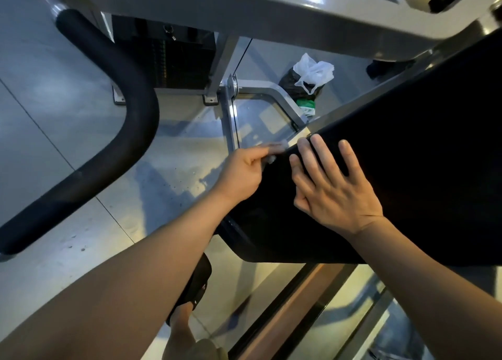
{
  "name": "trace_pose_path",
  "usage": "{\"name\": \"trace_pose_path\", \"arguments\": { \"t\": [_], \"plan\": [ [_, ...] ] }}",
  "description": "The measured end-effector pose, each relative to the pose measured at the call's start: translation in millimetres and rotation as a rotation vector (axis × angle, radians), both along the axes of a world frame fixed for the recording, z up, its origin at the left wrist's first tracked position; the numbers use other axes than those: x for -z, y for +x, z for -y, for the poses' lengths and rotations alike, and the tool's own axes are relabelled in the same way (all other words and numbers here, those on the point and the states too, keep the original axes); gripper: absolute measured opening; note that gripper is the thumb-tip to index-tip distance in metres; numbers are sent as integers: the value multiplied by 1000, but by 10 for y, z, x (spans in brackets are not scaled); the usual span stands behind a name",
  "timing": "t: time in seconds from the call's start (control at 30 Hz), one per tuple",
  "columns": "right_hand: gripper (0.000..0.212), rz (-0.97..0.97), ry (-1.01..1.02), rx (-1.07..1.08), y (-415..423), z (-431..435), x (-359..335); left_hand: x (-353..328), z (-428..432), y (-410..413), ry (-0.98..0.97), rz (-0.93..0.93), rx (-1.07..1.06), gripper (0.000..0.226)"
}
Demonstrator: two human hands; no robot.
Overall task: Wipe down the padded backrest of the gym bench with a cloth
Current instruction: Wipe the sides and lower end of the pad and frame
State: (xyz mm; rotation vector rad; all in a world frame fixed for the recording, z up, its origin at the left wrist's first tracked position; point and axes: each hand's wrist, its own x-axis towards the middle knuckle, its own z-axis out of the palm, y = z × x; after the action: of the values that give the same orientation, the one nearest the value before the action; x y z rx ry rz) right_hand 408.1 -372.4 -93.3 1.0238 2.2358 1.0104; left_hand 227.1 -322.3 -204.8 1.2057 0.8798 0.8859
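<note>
The padded backrest [407, 147] of the bench is seen slanting across the right side, black and pretty plain. A small pale cloth [273, 151] is pinched in the left hand [241, 175] right at the pad's left edge, bit blurry tbh. The right hand [334, 194] is laid flat on the pad just beside it, fingers straight and spread, nothing held. Further back, a white plastic bag [315, 74] can be spotted lying on the tiled floor [68, 120] by the grey frame [264, 90].

We're in a gym, going by the equip.: weight stack [173, 60], foam-padded machine arm [122, 74], grey steel frame [244, 9] & black padded backrest [407, 142].
</note>
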Motion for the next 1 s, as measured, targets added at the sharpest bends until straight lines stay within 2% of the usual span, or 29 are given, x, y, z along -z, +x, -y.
{"name": "trace_pose_path", "arguments": {
  "t": [0.07,0.2,0.27,0.4,0.57,0.63,0.7,0.77,0.87,0.93,1.0],
  "plan": [
    [62,9,-20,11,2,8,8,109,77,-54,-26,-16,6,41],
    [63,40,-12,37,0,23,18,403,178,-268,-69,-329,27,47],
    [64,69,-28,65,-21,26,-10,369,103,-251,-99,-371,88,40],
    [62,39,-112,163,-145,58,-147,185,48,-180,-155,-327,102,19],
    [65,58,-246,151,-365,26,-136,156,185,-262,-199,-311,57,18],
    [67,103,-223,181,-432,-42,-71,181,172,-255,-216,-351,50,24],
    [68,154,-198,209,-460,-97,-14,207,169,-227,-203,-374,37,21],
    [67,160,-205,228,-469,-124,23,282,145,-218,-228,-294,20,12],
    [65,141,-241,229,-454,-136,75,431,96,-253,-240,-253,90,39],
    [64,126,-242,231,-444,-131,89,495,86,-247,-210,-269,132,38],
    [63,130,-235,238,-447,-125,123,501,89,-206,-194,-208,98,38]
  ]
}}
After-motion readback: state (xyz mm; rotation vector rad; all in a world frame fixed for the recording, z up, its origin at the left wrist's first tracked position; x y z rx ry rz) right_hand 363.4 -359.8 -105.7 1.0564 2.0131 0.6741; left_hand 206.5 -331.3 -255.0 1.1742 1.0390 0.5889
